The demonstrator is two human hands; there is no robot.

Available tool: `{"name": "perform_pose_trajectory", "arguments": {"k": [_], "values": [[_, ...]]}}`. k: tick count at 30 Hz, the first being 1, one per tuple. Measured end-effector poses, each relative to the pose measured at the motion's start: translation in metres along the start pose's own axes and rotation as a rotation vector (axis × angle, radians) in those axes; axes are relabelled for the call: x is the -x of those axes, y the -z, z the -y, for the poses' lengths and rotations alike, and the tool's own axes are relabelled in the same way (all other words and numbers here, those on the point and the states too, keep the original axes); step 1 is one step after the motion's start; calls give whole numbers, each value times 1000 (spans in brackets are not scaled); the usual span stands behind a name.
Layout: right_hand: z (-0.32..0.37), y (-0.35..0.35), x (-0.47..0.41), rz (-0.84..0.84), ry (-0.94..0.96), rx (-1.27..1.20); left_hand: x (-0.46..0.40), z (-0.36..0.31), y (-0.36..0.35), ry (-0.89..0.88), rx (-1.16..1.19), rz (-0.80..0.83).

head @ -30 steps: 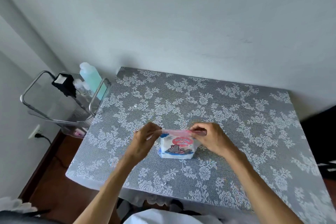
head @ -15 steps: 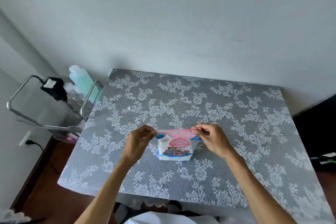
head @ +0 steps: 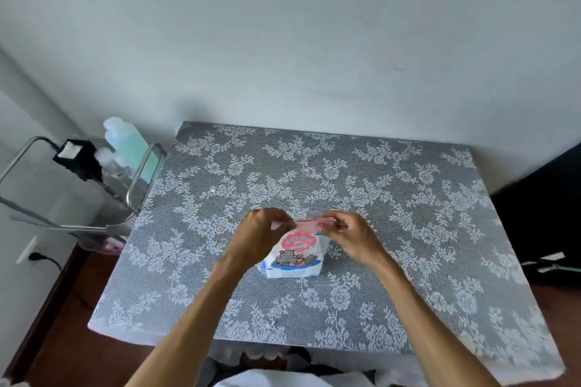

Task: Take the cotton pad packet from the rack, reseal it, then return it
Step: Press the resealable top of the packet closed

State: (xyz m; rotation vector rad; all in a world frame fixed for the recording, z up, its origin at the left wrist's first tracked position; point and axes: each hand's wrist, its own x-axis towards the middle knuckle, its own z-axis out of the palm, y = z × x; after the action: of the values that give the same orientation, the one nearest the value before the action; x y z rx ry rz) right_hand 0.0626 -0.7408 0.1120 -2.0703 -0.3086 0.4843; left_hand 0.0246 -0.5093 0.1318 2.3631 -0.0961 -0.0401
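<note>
Left hand and right hand are pinching the cotton pad packet's pink top strip — standing mid-table, lace cloth open all around.

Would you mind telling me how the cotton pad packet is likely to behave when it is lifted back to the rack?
The cotton pad packet looks soft and plump, so probably light and squashy. Its glossy film may be slippery. Both hands, left hand and right hand, pinch its pink top strip, which probably flexes.
</note>
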Motion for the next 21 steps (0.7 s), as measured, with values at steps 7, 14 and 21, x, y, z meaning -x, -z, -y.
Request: {"name": "perform_pose_trajectory", "arguments": {"k": [7, 14, 21], "values": [[4, -11, 9, -117, -5, -174, -4, 2, 1, 8, 48, 0], [6, -19, 9, -206, -60, -390, -5, 4, 6, 41, 46, 30], [9, -25, 13, -179, -106, -414, -5, 9, 9, 49, 27, 39]]}}
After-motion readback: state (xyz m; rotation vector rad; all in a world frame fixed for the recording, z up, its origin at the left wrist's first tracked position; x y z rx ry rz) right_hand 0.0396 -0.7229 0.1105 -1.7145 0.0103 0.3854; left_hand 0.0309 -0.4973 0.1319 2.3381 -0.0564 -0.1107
